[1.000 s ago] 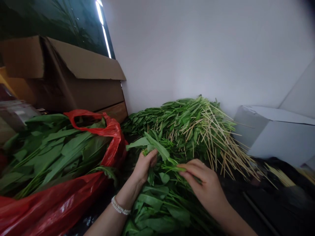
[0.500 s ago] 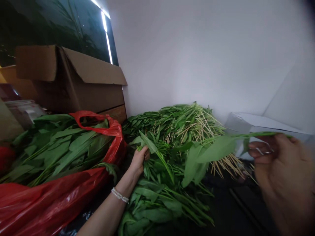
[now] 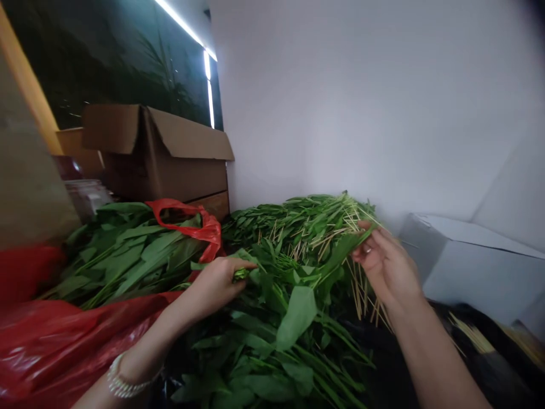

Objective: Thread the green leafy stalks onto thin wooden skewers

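Observation:
My left hand point(image 3: 221, 281), with a pale beaded bracelet at the wrist, is closed round a small bunch of leafy greens point(image 3: 242, 274) above the middle heap. To the right, my right hand point(image 3: 385, 258) pinches a long green leaf point(image 3: 347, 247) between thumb and fingers, a ring showing on one finger. Below both hands lies a heap of loose long-leaved greens point(image 3: 298, 318). Behind it is a pile of greens point(image 3: 293, 210) with many thin pale sticks point(image 3: 360, 284) poking out towards the right.
An open red plastic bag point(image 3: 106, 335) full of leafy greens point(image 3: 128, 250) stands at the left. Behind it is a cardboard box point(image 3: 187, 173) with its flaps up. A white box point(image 3: 481, 267) sits at the right by the wall, with more pale sticks point(image 3: 472, 332) before it.
My right hand has moved left and inward with the leaf, closer to my left hand. My left hand has come slightly left and nearer. The view has shifted a little.

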The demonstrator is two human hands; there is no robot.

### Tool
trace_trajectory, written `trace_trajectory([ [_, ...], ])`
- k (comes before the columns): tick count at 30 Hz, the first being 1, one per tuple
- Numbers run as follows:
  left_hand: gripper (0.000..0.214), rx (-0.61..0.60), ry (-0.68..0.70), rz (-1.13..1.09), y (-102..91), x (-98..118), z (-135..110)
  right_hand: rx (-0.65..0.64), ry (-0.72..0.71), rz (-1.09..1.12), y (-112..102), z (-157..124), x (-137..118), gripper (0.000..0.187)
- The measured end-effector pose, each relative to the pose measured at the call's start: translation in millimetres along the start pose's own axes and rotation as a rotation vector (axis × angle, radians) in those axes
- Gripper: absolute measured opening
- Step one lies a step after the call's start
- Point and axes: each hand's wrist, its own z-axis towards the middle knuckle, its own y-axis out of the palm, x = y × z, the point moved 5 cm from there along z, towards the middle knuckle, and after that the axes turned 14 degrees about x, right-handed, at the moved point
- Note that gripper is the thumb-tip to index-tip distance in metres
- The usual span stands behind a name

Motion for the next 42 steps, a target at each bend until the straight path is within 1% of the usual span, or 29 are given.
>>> trace_trajectory([
  [3,0.031,0.106,-0.041,0.15,-34.3,-4.4,-4.5,-0.052,0.107,0.032,15.3,11.0,16.1,0.018],
  [6,0.029,0.24,-0.097,0.197,-63.8,-1.0,-8.7,-0.101,0.093,-0.003,22.8,14.7,23.0,0.018],
  [7,0.029,0.27,-0.108,0.184,-69.4,2.1,-9.4,-0.127,0.073,-0.027,23.5,14.5,23.7,0.016],
  [9,0.03,0.284,-0.12,0.115,-71.4,9.5,-8.7,-0.193,0.057,-0.073,22.5,13.0,25.7,0.014],
  [11,0.031,0.257,-0.131,0.021,-63.1,16.3,-5.5,-0.254,0.074,-0.102,18.9,11.7,28.8,0.015],
  [13,0.031,0.232,-0.149,-0.058,-49.7,21.4,-1.0,-0.3,0.102,-0.118,14.2,11.4,32.3,0.016],
  [16,0.027,0.237,-0.148,-0.137,-31.6,27.7,6.1,-0.346,0.127,-0.146,8.8,11.9,35.7,0.019],
  [19,0.025,0.258,-0.126,-0.189,-21.3,34.5,12.0,-0.371,0.124,-0.166,6.8,12.3,36.2,0.021],
  [23,0.019,0.314,-0.105,-0.165,-15.5,41.4,17.8,-0.401,0.113,-0.198,8.6,10.5,38.1,0.022],
  [26,0.013,0.318,-0.033,-0.063,-5.3,44.6,19.6,-0.423,0.135,-0.215,12.5,7.1,42.3,0.021],
  [28,0.014,0.29,0.017,0.005,5.9,44.7,18.4,-0.397,0.154,-0.226,14.2,5.5,45.5,0.02],
  [30,0.015,0.253,0.035,0.04,18.6,42.6,16.0,-0.382,0.178,-0.228,16.3,3.2,48.7,0.02],
  [34,0.015,0.172,0.01,0.005,42.6,36.9,12.2,-0.448,0.235,-0.175,23.4,-3.9,54.0,0.02],
  [38,0.019,0.085,-0.044,-0.167,59.8,32.6,11.1,-0.448,0.26,-0.168,25.7,-7.0,55.6,0.019],
  [40,0.02,0.035,-0.115,-0.294,64.5,29.6,10.1,-0.445,0.249,-0.177,25.5,-7.3,54.3,0.018],
  [42,0.023,-0.048,-0.205,-0.442,67.8,28.2,8.1,-0.449,0.212,-0.209,24.9,-7.1,52.5,0.019],
])
